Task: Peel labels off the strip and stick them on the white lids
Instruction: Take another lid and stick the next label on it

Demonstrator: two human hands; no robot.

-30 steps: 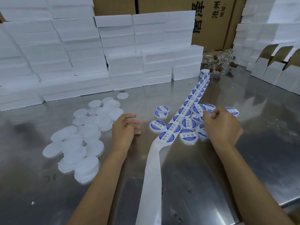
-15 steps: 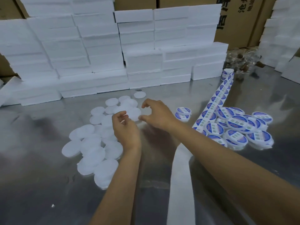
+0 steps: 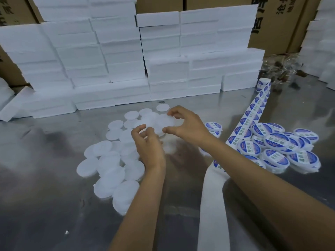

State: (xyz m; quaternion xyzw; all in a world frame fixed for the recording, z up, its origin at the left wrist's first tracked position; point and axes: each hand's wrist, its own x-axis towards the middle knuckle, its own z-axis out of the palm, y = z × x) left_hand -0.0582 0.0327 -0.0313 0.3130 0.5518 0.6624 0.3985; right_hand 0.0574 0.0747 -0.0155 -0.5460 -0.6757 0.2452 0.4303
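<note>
Several plain white lids (image 3: pixel 108 171) lie loose on the steel table (image 3: pixel 54 205), left of centre. Over the far end of that pile, my right hand (image 3: pixel 188 127) grips one white lid (image 3: pixel 161 122) between thumb and fingers. My left hand (image 3: pixel 150 149) has its curled fingertips at the lid's near left edge and seems to pinch it. The label strip (image 3: pixel 253 113) runs from its roll (image 3: pixel 263 84) at the back right toward me, and its bare backing (image 3: pixel 212 196) passes under my right forearm. A heap of labelled lids (image 3: pixel 275 142) with blue-and-white stickers sits at the right.
Stacked white foam boxes (image 3: pixel 163 69) wall off the back of the table, with cardboard cartons (image 3: pixel 272 24) behind them. A clear bag of jars (image 3: pixel 282 69) lies at the back right. More white boxes stand at the far right edge.
My right hand left the labelled heap and crossed left to the plain lids. My left hand moved forward to meet it. The view swung left.
</note>
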